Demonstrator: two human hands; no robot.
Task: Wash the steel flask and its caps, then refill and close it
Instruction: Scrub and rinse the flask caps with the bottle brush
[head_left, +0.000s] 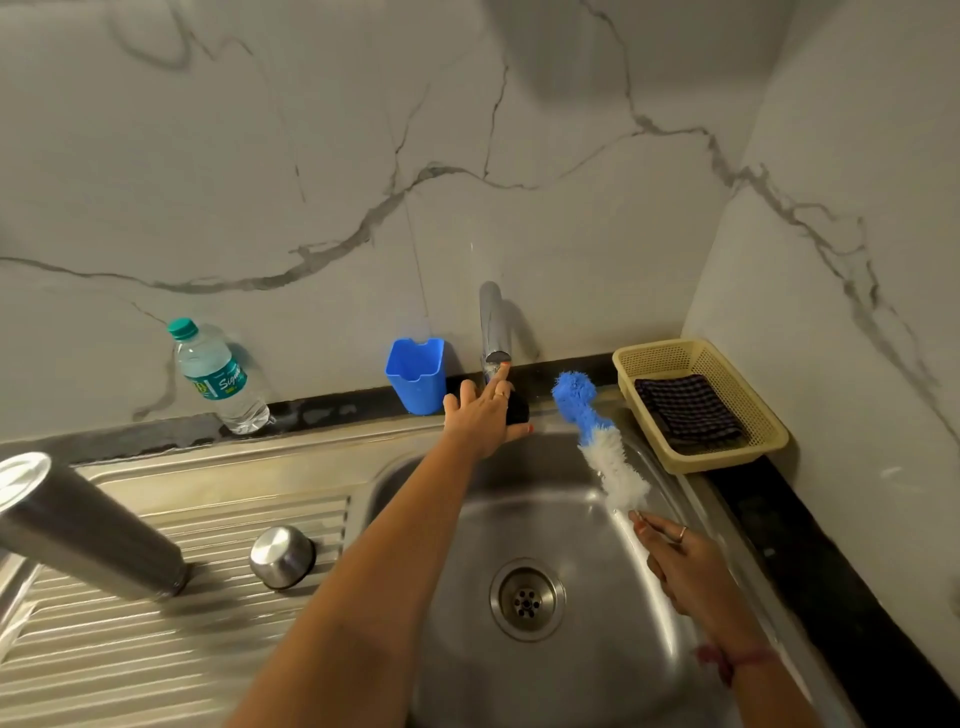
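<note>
Head view: left hand (485, 410) reaches over the sink basin (545, 530) to the chrome tap (494, 332), index finger extended and touching the tap's spout end, other fingers loosely spread; a small black object (517, 408) sits partly under the palm, can't tell if the hand touches it or what it is. Right hand (680, 558) sits over the right side of the basin, fingers pinching the handle end of a bottle brush (597, 436), blue bristles at the tip, white below, brush angled up toward the back wall. Hands well apart. Steel flask (88, 530) stands inverted on the ribbed drainboard (182, 639) at far left, mouth down, base toward camera, leaning in the wide-angle view. Steel cap (283, 556) sits dome-up on the drainboard just right of the flask, not touching. Drain strainer (527, 600) at basin centre. Along the back ledge: plastic water bottle (218, 376) with teal cap, upright, left; blue plastic holder (415, 374) on the wall just left of the tap. Beige perforated basket (698, 402) in the right corner on the dark tabletop (810, 566), with a folded dark checked cloth (685, 410) inside. Marble-pattern wall (467, 130) behind. Red thread band on the right wrist.
</note>
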